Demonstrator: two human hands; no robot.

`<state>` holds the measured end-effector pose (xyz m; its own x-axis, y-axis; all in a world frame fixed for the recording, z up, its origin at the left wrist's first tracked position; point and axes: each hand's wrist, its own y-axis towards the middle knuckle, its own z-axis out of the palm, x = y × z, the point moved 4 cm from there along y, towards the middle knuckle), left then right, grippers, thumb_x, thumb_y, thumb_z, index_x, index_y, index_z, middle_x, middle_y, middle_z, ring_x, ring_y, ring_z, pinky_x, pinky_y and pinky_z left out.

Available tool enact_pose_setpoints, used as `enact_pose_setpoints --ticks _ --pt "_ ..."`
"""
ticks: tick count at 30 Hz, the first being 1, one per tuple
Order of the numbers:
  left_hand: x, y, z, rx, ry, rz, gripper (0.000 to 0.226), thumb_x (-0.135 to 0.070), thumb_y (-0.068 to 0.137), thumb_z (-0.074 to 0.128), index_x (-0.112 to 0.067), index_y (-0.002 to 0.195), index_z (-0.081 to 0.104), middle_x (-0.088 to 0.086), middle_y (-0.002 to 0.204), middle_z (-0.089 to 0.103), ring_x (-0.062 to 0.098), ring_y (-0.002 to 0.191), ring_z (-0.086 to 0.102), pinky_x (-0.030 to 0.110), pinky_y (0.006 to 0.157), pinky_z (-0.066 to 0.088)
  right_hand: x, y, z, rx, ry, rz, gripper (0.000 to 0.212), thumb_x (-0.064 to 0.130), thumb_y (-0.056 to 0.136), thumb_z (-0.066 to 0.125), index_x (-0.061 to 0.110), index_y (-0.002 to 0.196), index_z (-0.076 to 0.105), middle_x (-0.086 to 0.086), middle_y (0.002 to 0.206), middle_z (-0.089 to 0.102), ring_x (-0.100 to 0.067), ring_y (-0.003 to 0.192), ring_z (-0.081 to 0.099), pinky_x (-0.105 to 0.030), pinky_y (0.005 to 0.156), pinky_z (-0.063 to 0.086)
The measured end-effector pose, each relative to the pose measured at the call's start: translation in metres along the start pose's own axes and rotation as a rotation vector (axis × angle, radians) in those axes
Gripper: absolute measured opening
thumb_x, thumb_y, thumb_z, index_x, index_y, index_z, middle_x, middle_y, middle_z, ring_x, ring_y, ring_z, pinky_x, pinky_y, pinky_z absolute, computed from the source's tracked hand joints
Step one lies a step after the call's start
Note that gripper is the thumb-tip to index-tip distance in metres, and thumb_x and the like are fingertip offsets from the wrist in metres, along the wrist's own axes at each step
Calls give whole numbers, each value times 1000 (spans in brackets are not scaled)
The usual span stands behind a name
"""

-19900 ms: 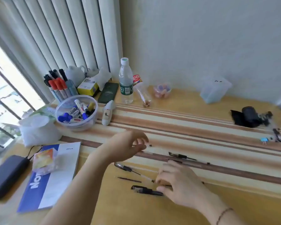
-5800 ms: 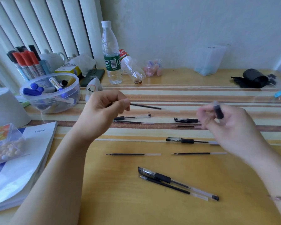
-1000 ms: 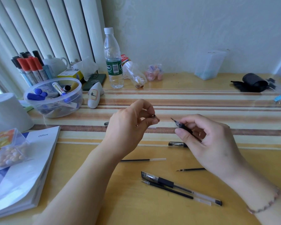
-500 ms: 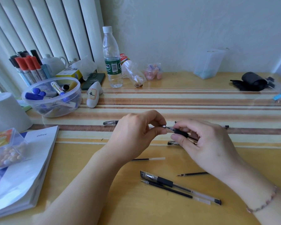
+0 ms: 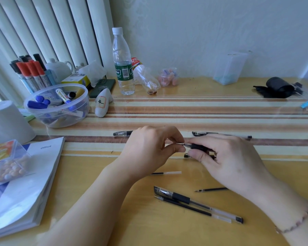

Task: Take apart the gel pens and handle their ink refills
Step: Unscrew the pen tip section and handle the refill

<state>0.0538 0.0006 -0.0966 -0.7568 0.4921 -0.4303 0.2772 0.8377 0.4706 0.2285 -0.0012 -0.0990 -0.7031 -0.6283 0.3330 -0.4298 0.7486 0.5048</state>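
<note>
Mid-table, right hand (image 5: pixel 226 162) gripped the gel pen (image 5: pixel 196 146) by its black sleeve while left hand (image 5: pixel 149 150) pinched its tip (likely unscrewing); next, draw the refill out straight.

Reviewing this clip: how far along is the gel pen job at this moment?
Partly done. Loose refills already lie bare on the table, a third beside a capped pen. In hand: the right hand grips a pen by its black grip while the left hand pinches its tip. Left: capped pens on the brown stripe look untouched.
</note>
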Motion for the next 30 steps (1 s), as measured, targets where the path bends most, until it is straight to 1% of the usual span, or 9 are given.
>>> enact_pose_setpoints --ticks 3,5,7,11,15,20,23,28,30 --pt "2 0 2 24 -33 -5 21 -48 81 63 -31 91 69 -13 69 67 11 63 62 32 62 52 0 0 -1 5 19 25 30 50 83 58 34 105 70 18 86 72 -7 69 66 -32 57 54" --pt "3 0 4 49 -45 -9 22 -50 81 61 -32 91 67 -6 69 69 13 64 62 33 64 51 -2 -1 -1 36 66 57 28 45 80 66 33 105 66 21 82 67 1 60 60 -28 55 50" --pt "4 0 5 60 -45 -18 25 -53 81 58 -33 92 67 -3 68 68 14 65 62 34 64 51 -5 -1 0 64 112 79 23 39 79 70 33 98 59 20 77 61 -8 52 58 -32 50 49" --pt "5 0 4 49 -69 -36 23 -51 81 60 -32 93 67 -3 69 69 14 66 63 35 66 52 -1 -1 0 51 83 55 13 37 84 62 30 94 62 19 74 65 -8 61 63 -36 52 52" --pt "4 0 1 24 -93 -36 22 -48 82 62 -30 92 68 -5 72 71 13 65 65 35 65 53 -1 0 -3 43 66 50 20 45 92 47 35 90 64 14 64 64 -2 51 54 -30 46 46" --pt "4 0 -1 9 -100 -42 18 -45 81 63 -30 89 68 -6 72 70 13 65 63 35 64 52 -5 -1 2 81 200 116 22 50 80 60 35 93 53 14 76 64 -13 61 64 -41 56 54" --pt "4 0 -2 -2 -104 -47 18 -46 80 64 -30 88 68 -6 71 70 13 64 64 35 62 52 -3 0 -2 54 127 83 21 51 86 48 34 85 60 13 61 62 -6 51 55 -28 45 43" --pt "6 1 -2 -2 -111 -56 17 -45 79 65 -30 88 68 -4 70 70 13 64 63 36 64 52 -4 -1 -1 73 201 119 25 56 78 58 36 92 56 14 75 63 -18 56 62 -42 53 52" --pt "6 1 -2 -2 -110 -57 18 -45 79 65 -30 87 69 -3 69 70 13 64 63 35 63 52 -6 0 0 66 175 115 17 53 82 53 37 83 56 16 67 64 -10 51 60 -36 50 50"
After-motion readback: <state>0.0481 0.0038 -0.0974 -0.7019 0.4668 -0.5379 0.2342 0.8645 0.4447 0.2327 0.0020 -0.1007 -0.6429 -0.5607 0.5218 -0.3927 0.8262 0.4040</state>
